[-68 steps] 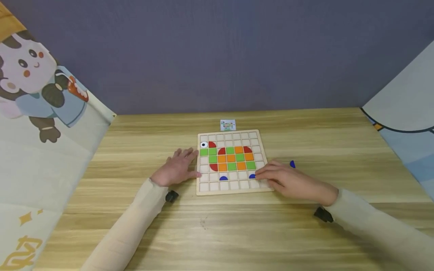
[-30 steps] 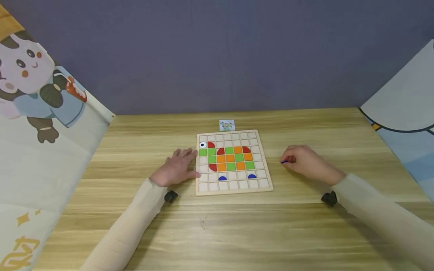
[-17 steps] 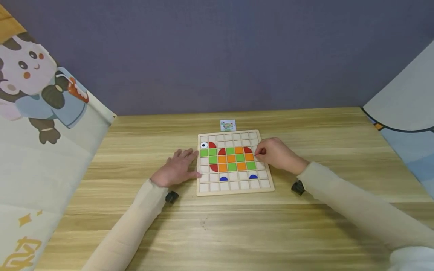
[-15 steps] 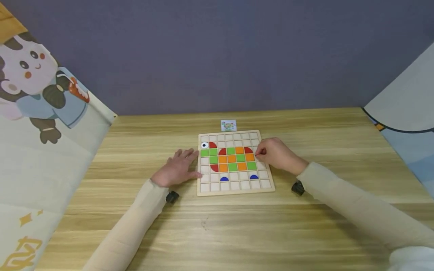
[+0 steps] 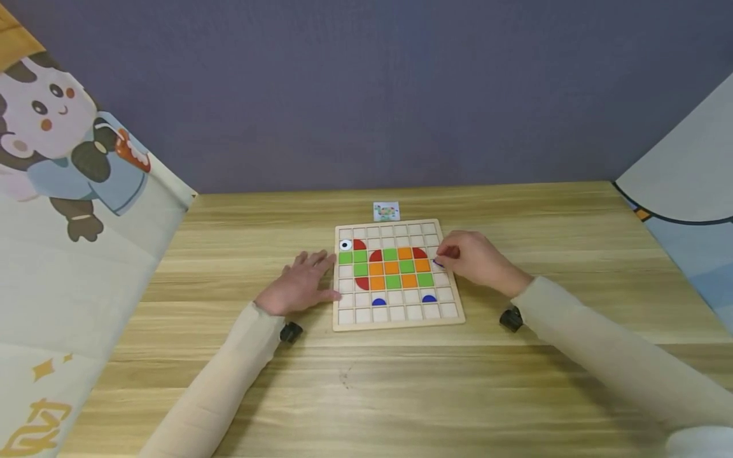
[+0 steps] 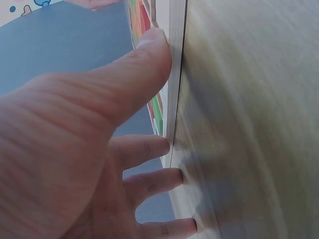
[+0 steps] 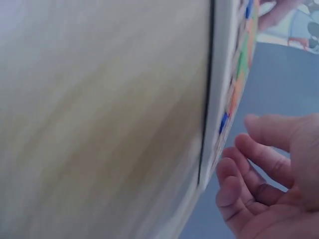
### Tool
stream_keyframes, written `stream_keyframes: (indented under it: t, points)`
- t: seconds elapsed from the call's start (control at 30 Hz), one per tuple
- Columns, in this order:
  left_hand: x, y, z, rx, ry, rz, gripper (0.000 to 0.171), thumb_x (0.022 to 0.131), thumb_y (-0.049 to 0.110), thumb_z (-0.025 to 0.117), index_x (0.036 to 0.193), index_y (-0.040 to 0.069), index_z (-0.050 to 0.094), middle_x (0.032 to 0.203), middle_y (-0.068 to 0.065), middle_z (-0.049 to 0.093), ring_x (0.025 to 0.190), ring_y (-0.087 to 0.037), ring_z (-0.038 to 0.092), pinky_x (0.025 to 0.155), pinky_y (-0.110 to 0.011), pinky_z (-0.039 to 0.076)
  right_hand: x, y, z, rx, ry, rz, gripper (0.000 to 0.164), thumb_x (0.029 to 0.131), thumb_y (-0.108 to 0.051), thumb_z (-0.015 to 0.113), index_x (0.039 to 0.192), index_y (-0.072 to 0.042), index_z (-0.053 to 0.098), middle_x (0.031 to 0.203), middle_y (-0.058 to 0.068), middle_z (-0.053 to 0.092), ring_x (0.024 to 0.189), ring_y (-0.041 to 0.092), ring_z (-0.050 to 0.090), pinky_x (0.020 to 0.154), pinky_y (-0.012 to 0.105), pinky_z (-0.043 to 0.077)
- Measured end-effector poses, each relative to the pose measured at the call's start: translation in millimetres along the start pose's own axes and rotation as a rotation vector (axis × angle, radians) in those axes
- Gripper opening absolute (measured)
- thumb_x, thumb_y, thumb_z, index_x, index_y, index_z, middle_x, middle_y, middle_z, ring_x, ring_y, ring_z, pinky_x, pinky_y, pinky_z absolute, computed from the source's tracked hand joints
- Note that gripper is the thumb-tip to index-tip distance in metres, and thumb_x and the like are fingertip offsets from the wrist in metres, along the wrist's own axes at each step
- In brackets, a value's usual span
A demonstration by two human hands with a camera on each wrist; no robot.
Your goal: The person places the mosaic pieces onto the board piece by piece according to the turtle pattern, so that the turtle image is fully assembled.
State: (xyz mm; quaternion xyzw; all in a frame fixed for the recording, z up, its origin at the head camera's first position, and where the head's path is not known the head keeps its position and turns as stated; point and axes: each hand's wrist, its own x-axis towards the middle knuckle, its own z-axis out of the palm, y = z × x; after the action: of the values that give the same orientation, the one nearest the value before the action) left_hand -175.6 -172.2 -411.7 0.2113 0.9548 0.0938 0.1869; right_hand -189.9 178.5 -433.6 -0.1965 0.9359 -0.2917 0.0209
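Note:
A square wooden grid board (image 5: 399, 326) lies on the table, with green, orange, red and blue pieces and a round eye piece (image 5: 345, 245) forming an animal figure. Along the board's left edge, my left hand (image 5: 298, 284) rests with fingers spread; its thumb (image 6: 149, 55) touches the frame. My right hand (image 5: 475, 257) is over the board's right edge, fingertips pinching a small blue half-round piece (image 5: 438, 263), just right of the orange square (image 5: 422, 266) in that row. Two more blue half-round pieces (image 5: 379, 302) sit in a lower row.
A small picture card (image 5: 386, 211) showing a coloured animal lies just behind the board. A dark blue-grey wall (image 5: 395, 95) rises at the table's back edge, and printed cartoon panels (image 5: 74, 159) stand at the sides.
My right hand left the lower-right blue piece, took the loose blue piece from the table on the right and brought it to the board's right edge. My left hand has stayed put.

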Motion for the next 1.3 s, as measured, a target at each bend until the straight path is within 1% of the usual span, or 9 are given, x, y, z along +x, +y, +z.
stream_keyframes:
  t: [0.1, 0.17, 0.23, 0.3, 0.37, 0.47, 0.67, 1.07, 1.3]
  points:
    - [0.9, -0.2, 0.3, -0.001, 0.005, 0.003, 0.087, 0.086, 0.052, 0.061, 0.151, 0.011, 0.021, 0.156, -0.014, 0.014, 0.137, -0.047, 0.01, 0.1, -0.07, 0.018, -6, 5, -6, -0.018, -0.011, -0.012, 0.025, 0.085, -0.022, 0.072, 0.104, -0.007, 0.068, 0.093, 0.001, 0.062, 0.08, 0.016, 0.058, 0.068, 0.035, 0.051]
    - [1.1, -0.6, 0.5, 0.002, 0.009, 0.004, 0.086, 0.086, 0.052, 0.061, 0.151, 0.011, 0.021, 0.156, -0.014, 0.014, 0.137, -0.047, 0.01, 0.1, -0.07, 0.018, -11, 9, -9, -0.036, -0.057, -0.01, 0.044, 0.084, -0.03, 0.073, 0.118, -0.005, 0.062, 0.106, 0.005, 0.06, 0.091, 0.02, 0.057, 0.076, 0.04, 0.05]
    - [1.2, -0.7, 0.4, 0.006, 0.01, 0.005, 0.086, 0.086, 0.052, 0.061, 0.151, 0.011, 0.021, 0.156, -0.014, 0.014, 0.137, -0.047, 0.01, 0.099, -0.071, 0.018, -17, 11, -10, -0.055, -0.112, -0.01, 0.063, 0.08, -0.04, 0.074, 0.128, -0.004, 0.055, 0.119, 0.008, 0.055, 0.105, 0.025, 0.054, 0.087, 0.046, 0.046]
    - [2.1, -1.6, 0.4, 0.015, 0.01, 0.003, 0.086, 0.086, 0.052, 0.06, 0.151, 0.011, 0.021, 0.156, -0.014, 0.014, 0.137, -0.047, 0.01, 0.099, -0.071, 0.018, -22, 13, -9, -0.083, -0.155, -0.018, 0.076, 0.077, -0.048, 0.075, 0.135, -0.005, 0.05, 0.129, 0.01, 0.05, 0.116, 0.028, 0.048, 0.094, 0.05, 0.041]
    - [2.5, -2.4, -0.1, 0.018, 0.01, 0.003, 0.086, 0.087, 0.051, 0.06, 0.151, 0.011, 0.021, 0.155, -0.014, 0.014, 0.137, -0.048, 0.01, 0.098, -0.071, 0.018, -26, 14, -8, -0.094, -0.169, -0.029, 0.082, 0.074, -0.051, 0.075, 0.137, -0.006, 0.048, 0.133, 0.011, 0.047, 0.123, 0.031, 0.042, 0.099, 0.052, 0.037]
    - [3.4, -4.2, -0.5, 0.025, 0.009, -0.001, 0.085, 0.087, 0.051, 0.059, 0.151, 0.011, 0.021, 0.156, -0.014, 0.014, 0.137, -0.048, 0.011, 0.099, -0.071, 0.02, -28, 15, -4, -0.109, -0.157, -0.047, 0.082, 0.073, -0.049, 0.077, 0.137, -0.006, 0.05, 0.133, 0.01, 0.048, 0.125, 0.031, 0.04, 0.101, 0.052, 0.034]
    - [1.7, -6.5, -0.5, 0.032, 0.007, 0.004, 0.085, 0.088, 0.052, 0.059, 0.151, 0.011, 0.021, 0.155, -0.015, 0.015, 0.136, -0.048, 0.012, 0.098, -0.071, 0.022, -28, 14, -1, -0.116, -0.154, -0.041, 0.08, 0.073, -0.049, 0.077, 0.136, -0.008, 0.051, 0.133, 0.008, 0.048, 0.128, 0.032, 0.037, 0.103, 0.052, 0.032]
    - [-2.5, -7.2, 0.0, 0.047, 0.008, 0.009, 0.084, 0.088, 0.052, 0.058, 0.152, 0.011, 0.02, 0.155, -0.016, 0.016, 0.136, -0.049, 0.013, 0.098, -0.07, 0.023, -30, 11, 2, -0.132, -0.143, -0.061, 0.08, 0.072, -0.048, 0.078, 0.137, -0.008, 0.051, 0.134, 0.008, 0.048, 0.125, 0.029, 0.04, 0.101, 0.051, 0.035]
    - [-4.2, -5.5, 2.8, 0.052, 0.009, 0.011, 0.084, 0.088, 0.053, 0.057, 0.152, 0.011, 0.021, 0.155, -0.015, 0.017, 0.136, -0.049, 0.014, 0.097, -0.07, 0.024, -35, 11, 4, -0.117, -0.137, -0.051, 0.079, 0.074, -0.044, 0.078, 0.138, -0.007, 0.049, 0.134, 0.009, 0.047, 0.125, 0.03, 0.038, 0.103, 0.05, 0.033]
